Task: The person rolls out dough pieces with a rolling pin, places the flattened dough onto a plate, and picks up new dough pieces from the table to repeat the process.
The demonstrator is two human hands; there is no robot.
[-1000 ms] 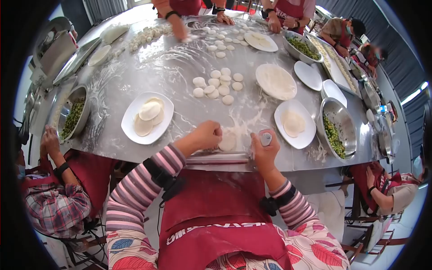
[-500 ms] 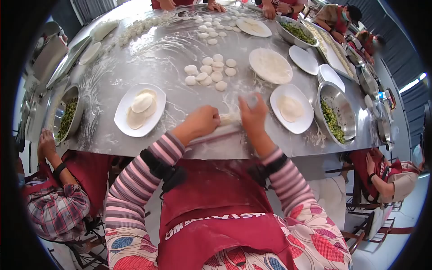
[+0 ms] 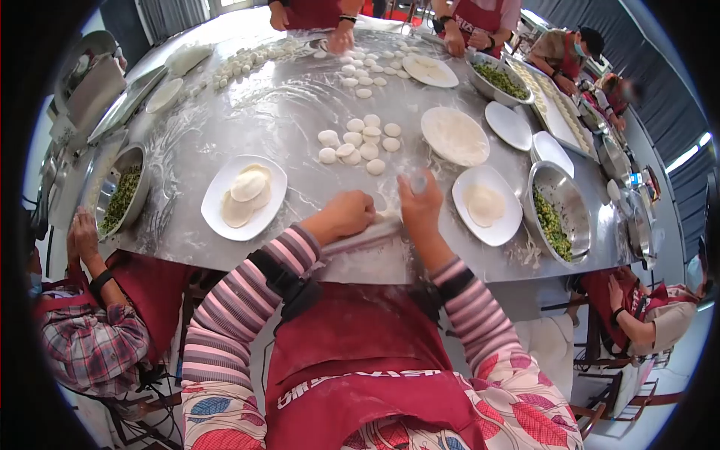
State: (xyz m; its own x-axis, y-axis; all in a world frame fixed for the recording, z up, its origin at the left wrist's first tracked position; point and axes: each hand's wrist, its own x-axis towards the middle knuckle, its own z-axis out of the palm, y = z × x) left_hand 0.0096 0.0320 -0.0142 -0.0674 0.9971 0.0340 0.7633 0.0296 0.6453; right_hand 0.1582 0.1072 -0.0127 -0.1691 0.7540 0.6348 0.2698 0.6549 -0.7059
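Here, the tabletop [image 3: 187, 135] is flour-streaked, dark curtains [image 3: 667, 97] hung beyond. A greyish object [image 3: 420, 182] is clasped by the right hand [image 3: 421, 206]; the left hand [image 3: 349, 216] is curled, its hold unclear

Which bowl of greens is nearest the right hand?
The near right steel bowl, beside a white plate; the left bowl and far bowl stand farther from that hand.

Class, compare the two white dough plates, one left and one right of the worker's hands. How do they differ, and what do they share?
The left plate holds several dough rounds spread in overlapping layers; the right plate's dough sits in one compact patch.
The left plate stands apart from any bowl; the right plate sits close beside a steel bowl.
Both are white with rounded corners.
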